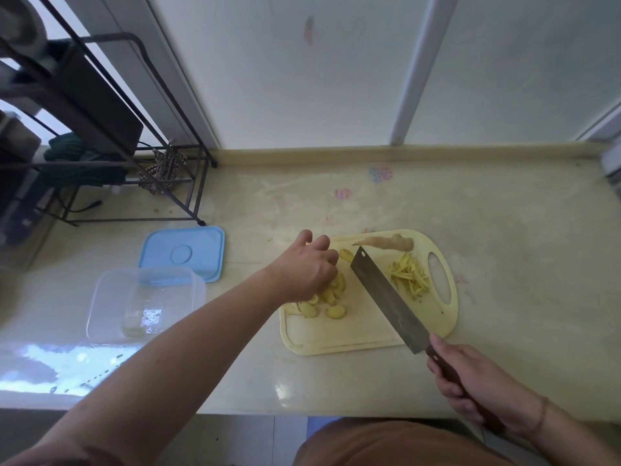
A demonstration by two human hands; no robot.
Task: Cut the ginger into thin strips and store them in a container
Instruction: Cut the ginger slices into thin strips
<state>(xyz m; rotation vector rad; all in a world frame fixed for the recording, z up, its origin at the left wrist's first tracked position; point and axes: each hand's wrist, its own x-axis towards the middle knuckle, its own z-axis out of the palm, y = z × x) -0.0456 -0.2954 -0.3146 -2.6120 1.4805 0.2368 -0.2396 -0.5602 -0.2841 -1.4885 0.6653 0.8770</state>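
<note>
Two piles of ginger on the cutting board [366, 334]: uncut slices [331, 297] on the left half, finished strips [410, 275] on the right w/ the cleaver [389, 299] lying diagonally between them, tip toward the far-left, handle toward me. I see my left hand [307, 265] right over the slices, fingers curled down onto them, prob. gathering or pinning them, but I can't tell if it actually pinches any. My right hand [470, 381] wraps the cleaver handle, off the board's near-right corner. An unpeeled ginger knob [386, 243] sits at the far edge. So the left hand is nearer the slices; the blade must swing left to meet them. The clear container [144, 302] and blue lid [183, 253] wait well left of the board.
</note>
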